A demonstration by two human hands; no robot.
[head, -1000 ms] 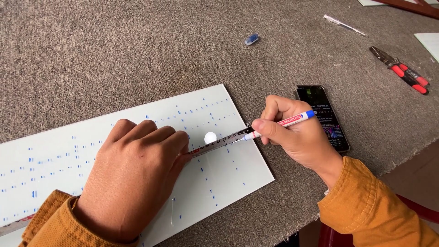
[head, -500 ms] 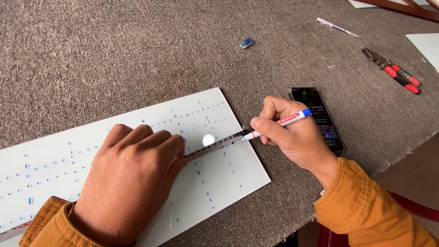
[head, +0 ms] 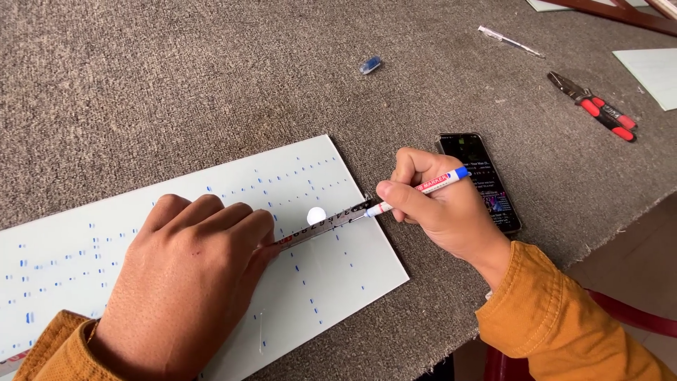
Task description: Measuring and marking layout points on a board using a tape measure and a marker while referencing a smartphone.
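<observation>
A long white sheet (head: pixel 321 289) dotted with small blue marks lies on a grey carpeted table (head: pixel 211 77). My left hand (head: pixel 187 282) lies flat on it, fingers pressing a metal ruler (head: pixel 328 224) across the sheet. My right hand (head: pixel 441 208) grips a white marker with a blue end (head: pixel 423 189); its tip touches the ruler's right end at the sheet's edge. A small white round spot (head: pixel 316 215) sits just above the ruler. Both sleeves are mustard yellow.
A dark phone (head: pixel 479 180) with a lit screen lies under my right hand. Red-handled pliers (head: pixel 596 109) and a pen (head: pixel 509 41) lie at the far right, a blue marker cap (head: pixel 370 65) further back. The table edge runs along the lower right.
The view has drifted slightly. My right hand and the marker tip stay at the ruler's right end; my left hand keeps pressing the ruler.
</observation>
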